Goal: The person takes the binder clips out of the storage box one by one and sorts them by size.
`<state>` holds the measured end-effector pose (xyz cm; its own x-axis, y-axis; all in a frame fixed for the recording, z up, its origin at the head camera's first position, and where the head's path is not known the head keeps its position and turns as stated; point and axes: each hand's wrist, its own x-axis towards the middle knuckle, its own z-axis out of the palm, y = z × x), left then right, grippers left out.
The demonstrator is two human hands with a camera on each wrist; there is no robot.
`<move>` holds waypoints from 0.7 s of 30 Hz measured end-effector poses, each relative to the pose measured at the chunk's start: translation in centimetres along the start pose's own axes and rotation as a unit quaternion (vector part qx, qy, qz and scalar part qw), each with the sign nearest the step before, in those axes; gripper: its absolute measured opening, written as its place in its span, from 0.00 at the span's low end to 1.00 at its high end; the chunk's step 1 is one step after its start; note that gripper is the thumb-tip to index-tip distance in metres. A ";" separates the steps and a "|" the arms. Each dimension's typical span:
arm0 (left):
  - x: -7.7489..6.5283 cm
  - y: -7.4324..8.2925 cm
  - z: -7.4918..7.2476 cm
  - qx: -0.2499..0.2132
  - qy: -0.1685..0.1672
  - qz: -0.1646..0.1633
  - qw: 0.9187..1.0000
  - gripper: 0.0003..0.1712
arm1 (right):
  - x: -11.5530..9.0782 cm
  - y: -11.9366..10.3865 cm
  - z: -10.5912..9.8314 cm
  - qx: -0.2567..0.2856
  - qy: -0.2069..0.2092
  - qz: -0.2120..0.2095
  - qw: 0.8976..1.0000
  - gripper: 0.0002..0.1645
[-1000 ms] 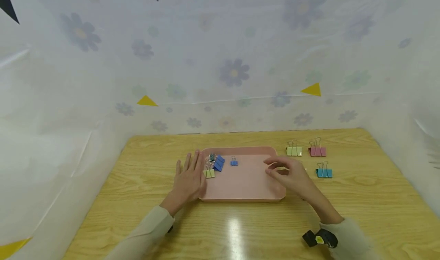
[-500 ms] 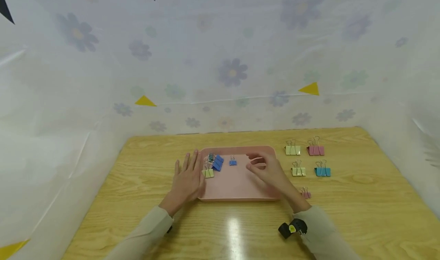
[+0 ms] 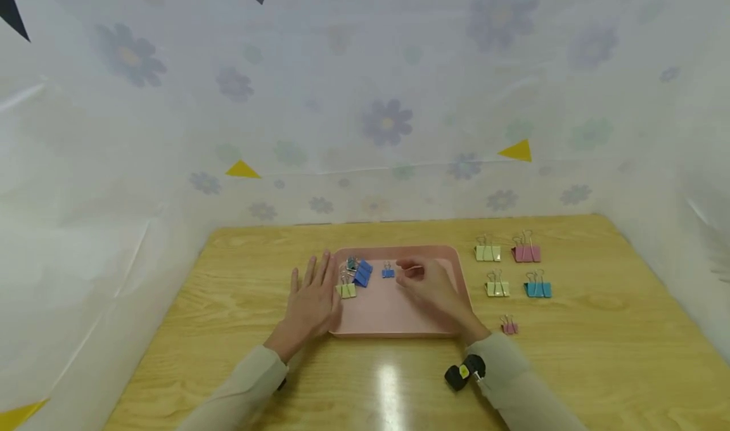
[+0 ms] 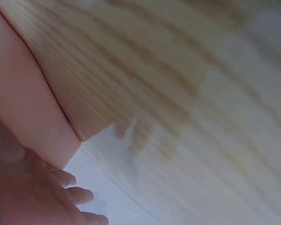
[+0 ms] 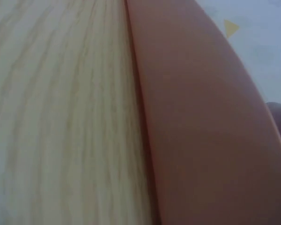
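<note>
In the head view, my left hand [image 3: 310,304] lies with straight fingers along the left side of a pink tray [image 3: 399,335]. The left wrist view shows that hand [image 4: 28,192] against the tray's wall [image 4: 33,98]. Over the tray's right half, my right hand [image 3: 430,288] has bent fingers and holds nothing visible; its fingertips are just right of a small blue binder clip [image 3: 388,273]. At the tray's left end sit a larger blue binder clip [image 3: 362,274], a yellow one [image 3: 346,290] and a dark teal one [image 3: 351,264]. The tray wall [image 5: 201,117] hides most of the right hand in the right wrist view.
Right of the tray, on the wooden table [image 3: 593,329], stand two yellow binder clips [image 3: 488,253], a large pink one [image 3: 527,254], a teal one [image 3: 538,289] and a small pink one [image 3: 510,328]. A flowered sheet [image 3: 319,127] hangs behind the table.
My right hand has moved left from the tray's right edge to beside the small blue binder clip. The lower clips on the table now show. My left hand stays at the tray.
</note>
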<state>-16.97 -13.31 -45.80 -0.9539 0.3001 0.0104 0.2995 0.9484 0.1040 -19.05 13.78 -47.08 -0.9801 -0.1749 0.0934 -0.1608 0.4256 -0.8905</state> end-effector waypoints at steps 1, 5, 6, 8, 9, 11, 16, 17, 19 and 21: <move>-0.1 0.0 0.0 -0.001 0.000 0.000 1.000 0.38 | 0.1 0.0 0.1 -0.003 0.001 0.002 1.000 0.21; -0.1 0.0 0.2 0.000 0.007 0.003 1.000 0.38 | 0.6 0.1 0.7 -0.013 0.006 0.001 1.000 0.21; -0.1 0.0 0.2 -0.001 0.009 0.003 1.000 0.38 | 0.8 0.2 0.9 -0.015 0.005 -0.001 1.000 0.21; -0.1 0.1 0.3 -0.003 0.011 0.003 1.000 0.38 | 1.0 0.3 1.1 -0.017 0.006 0.004 1.000 0.22; -0.1 0.2 0.3 -0.005 0.011 0.004 1.000 0.38 | 1.0 0.4 1.2 -0.017 0.006 0.011 1.000 0.22; -0.1 0.3 0.3 -0.010 0.009 0.004 1.000 0.38 | 1.1 0.4 1.4 -0.023 0.008 0.019 1.000 0.22; -0.1 0.4 0.3 -0.012 0.009 0.008 1.000 0.38 | 1.5 0.4 2.0 -0.061 0.014 0.035 0.997 0.21; -0.1 0.4 0.3 -0.012 0.009 0.007 1.000 0.38 | 1.5 0.4 2.1 -0.070 0.013 0.036 0.997 0.21; -0.1 0.3 0.2 -0.011 0.008 0.003 1.000 0.38 | 1.6 0.4 2.4 -0.089 0.012 0.028 0.996 0.21; -0.1 0.3 0.2 -0.009 0.006 0.000 1.000 0.38 | 1.7 0.4 2.6 -0.103 0.012 0.023 0.994 0.20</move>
<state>-16.76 -13.04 -45.97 -0.9540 0.2990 0.0232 0.2995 0.9463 0.1214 -20.45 11.40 -48.43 -0.9890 -0.1319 0.0672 -0.1340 0.6052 -0.7847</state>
